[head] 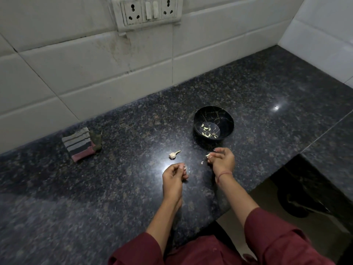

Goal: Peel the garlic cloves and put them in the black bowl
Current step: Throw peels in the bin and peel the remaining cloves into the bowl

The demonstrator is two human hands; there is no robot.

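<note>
A black bowl (225,119) with thin gold lines stands on the dark granite counter and holds several peeled garlic cloves (207,131). Just in front of the bowl, my right hand (222,160) pinches a small garlic clove (208,155) at its fingertips. A scrap of skin (202,162) lies just left of that hand. My left hand (174,175) hovers lower and to the left with fingers curled; pale bits show at its fingertips, too small to identify. The leftover garlic stem and base (173,155) lie on the counter between the hands and the cloth.
A folded striped cloth (80,144) sits at the left near the tiled wall. A switch and socket panel (150,11) is on the wall above. The counter edge drops off at the right, where a lower dark surface (298,197) shows.
</note>
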